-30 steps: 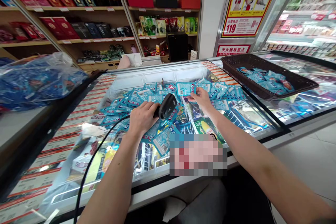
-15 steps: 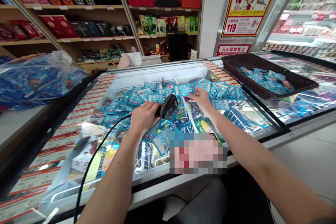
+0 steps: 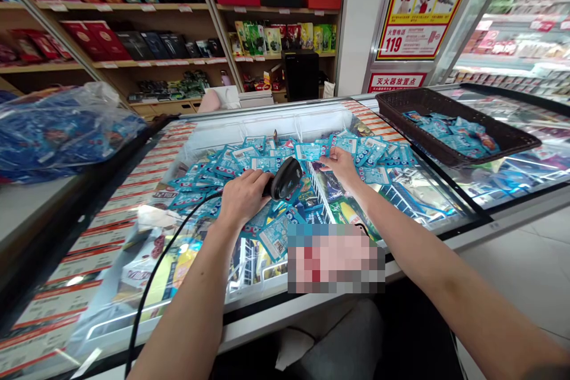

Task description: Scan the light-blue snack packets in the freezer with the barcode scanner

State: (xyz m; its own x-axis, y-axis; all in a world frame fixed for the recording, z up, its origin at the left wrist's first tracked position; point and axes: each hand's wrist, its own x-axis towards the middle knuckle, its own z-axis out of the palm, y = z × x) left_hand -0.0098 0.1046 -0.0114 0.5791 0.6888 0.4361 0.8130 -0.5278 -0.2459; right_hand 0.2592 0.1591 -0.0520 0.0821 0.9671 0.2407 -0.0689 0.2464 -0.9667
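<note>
My left hand [image 3: 244,195] is wrapped round the handle of a black barcode scanner [image 3: 286,179], its cable running down to the lower left. The scanner's head points toward a blue packet [image 3: 308,151], which my right hand [image 3: 342,165] pinches by its right end. More flat blue packets [image 3: 236,157] lie spread in an overlapping layer on the glass top of the freezer. One packet [image 3: 276,237] with its barcode side up lies nearer to me, below the scanner.
A brown woven basket [image 3: 503,124] with several blue packets in it stands to the right. At the left is a clear plastic bag [image 3: 66,130] of blue packages. A blurred-out patch [image 3: 336,258] covers something at the freezer's front edge. Shelves of goods [image 3: 151,6] stand behind.
Both hands, the scanner and the held packet keep almost the same place. The whole view has shifted very slightly.
</note>
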